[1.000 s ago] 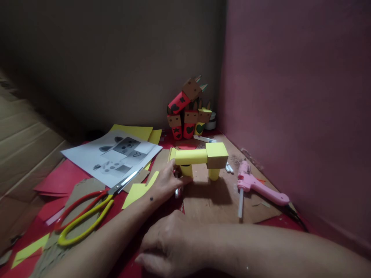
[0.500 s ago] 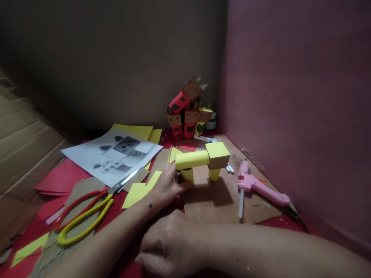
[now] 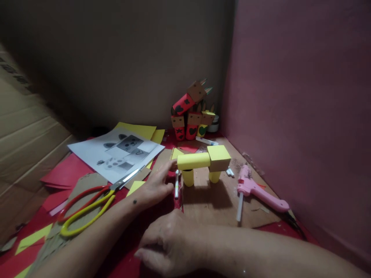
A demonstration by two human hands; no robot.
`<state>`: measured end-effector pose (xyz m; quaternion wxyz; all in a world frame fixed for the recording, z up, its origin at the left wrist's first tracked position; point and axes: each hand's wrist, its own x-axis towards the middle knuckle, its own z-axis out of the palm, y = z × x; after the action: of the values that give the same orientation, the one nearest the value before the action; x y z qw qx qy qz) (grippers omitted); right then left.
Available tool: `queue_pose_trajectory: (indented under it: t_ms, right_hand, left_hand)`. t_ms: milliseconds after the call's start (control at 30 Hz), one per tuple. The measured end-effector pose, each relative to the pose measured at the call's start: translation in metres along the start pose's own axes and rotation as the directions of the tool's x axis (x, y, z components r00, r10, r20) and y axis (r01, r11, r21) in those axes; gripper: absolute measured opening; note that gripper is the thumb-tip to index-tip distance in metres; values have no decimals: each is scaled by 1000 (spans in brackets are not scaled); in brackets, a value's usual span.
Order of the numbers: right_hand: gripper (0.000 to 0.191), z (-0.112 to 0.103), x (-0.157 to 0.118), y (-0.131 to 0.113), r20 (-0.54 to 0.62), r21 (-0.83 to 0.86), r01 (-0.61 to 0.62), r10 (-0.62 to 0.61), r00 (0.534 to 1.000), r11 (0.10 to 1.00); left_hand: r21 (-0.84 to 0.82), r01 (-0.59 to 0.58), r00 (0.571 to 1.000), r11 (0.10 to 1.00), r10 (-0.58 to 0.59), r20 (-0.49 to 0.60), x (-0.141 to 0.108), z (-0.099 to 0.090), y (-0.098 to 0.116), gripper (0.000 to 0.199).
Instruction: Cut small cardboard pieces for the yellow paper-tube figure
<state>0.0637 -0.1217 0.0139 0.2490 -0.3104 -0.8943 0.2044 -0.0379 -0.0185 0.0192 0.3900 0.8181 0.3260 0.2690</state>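
Note:
A yellow paper animal figure (image 3: 193, 161) stands on legs made of yellow tubes, with a box head of brown card and a yellow top at its right end. My left hand (image 3: 158, 185) is beside its left end, fingers stretched out, the fingertips at or touching the end of the tube body. Between that hand and the near leg lies a slim white marker (image 3: 176, 185). Closer to me, my right hand (image 3: 171, 243) rests with its fingers curled in; whatever they may hold is hidden.
Red-and-yellow-handled scissors (image 3: 87, 210) lie at left, blades over a printed drawing sheet (image 3: 92, 148). A pink glue gun (image 3: 261, 193) lies right on a wooden board (image 3: 203, 208). Several finished paper figures (image 3: 191, 125) stand at the back near the pink wall (image 3: 304, 96).
My left hand has drawn back a little from the figure's left leg and its fingers have straightened, uncovering the marker. My right hand stays put. The view has shifted slightly.

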Motion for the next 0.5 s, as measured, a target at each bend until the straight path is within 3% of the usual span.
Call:
queue_pose_trajectory:
  t_ms: [167,367,500]
  right_hand:
    - [20,-1,-1,-3,-33,-36,33,-34,999,999]
    - [26,1,-1,-2,-114,-138,109,-125,986,984]
    - [32,11,0,3,-193,-154,114,-143,971,981]
  left_hand:
    - [322,31,979,946,36,-200,2,-1,-5,35]
    - [467,-34,978,884,126,-168,3,2,-20,16]
    - [610,-84,966,788,214,-143,3,2,-29,11]
